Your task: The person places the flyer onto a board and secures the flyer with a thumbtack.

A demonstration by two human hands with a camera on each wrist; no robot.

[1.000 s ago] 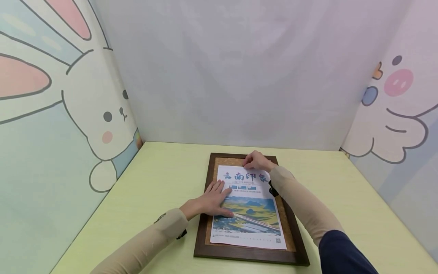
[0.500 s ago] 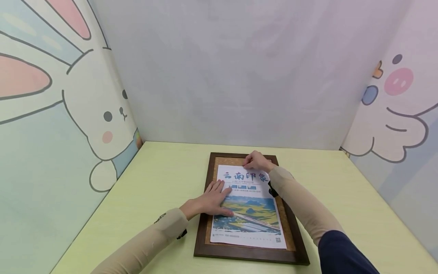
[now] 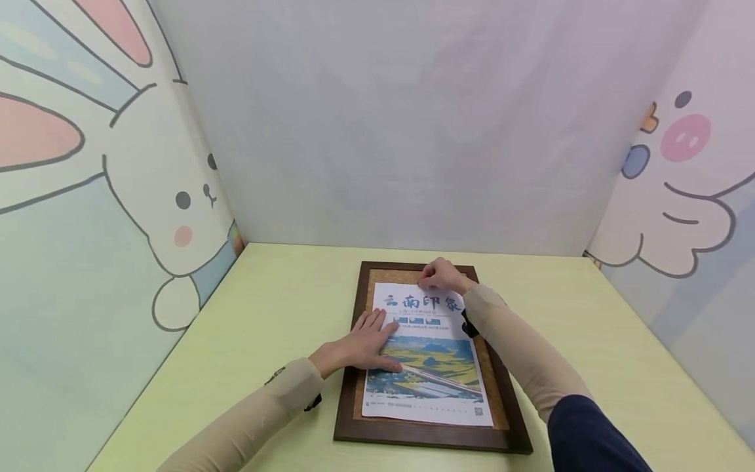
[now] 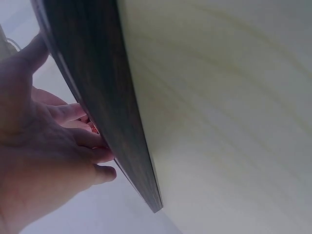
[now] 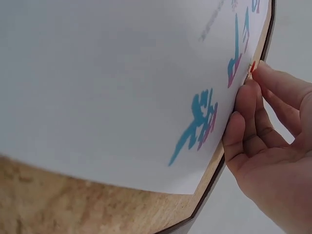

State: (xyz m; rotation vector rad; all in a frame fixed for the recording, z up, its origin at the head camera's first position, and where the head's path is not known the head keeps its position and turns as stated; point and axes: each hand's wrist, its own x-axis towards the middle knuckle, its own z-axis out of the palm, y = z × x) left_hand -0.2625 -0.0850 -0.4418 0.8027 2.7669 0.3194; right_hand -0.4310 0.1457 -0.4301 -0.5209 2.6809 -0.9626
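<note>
A paper poster (image 3: 430, 387) with blue lettering and a yellow-blue landscape lies on a cork board (image 3: 396, 277) framed in dark brown wood. My left hand (image 3: 364, 344) rests on the poster's left side, fingers spread over the print and the frame's left edge. At the poster's top edge, my right hand (image 3: 444, 275) pinches a small red push pin (image 5: 252, 67) between thumb and index finger. The other fingers curl beside the frame in the right wrist view. Most of the pin is hidden by the fingertips.
The board lies on a pale yellow-green table (image 3: 295, 295). A whitish curtain (image 3: 401, 131) hangs behind the table. Side walls carry cartoon animals, a rabbit (image 3: 171, 190) on the left among them. Cork shows around the poster on its sides.
</note>
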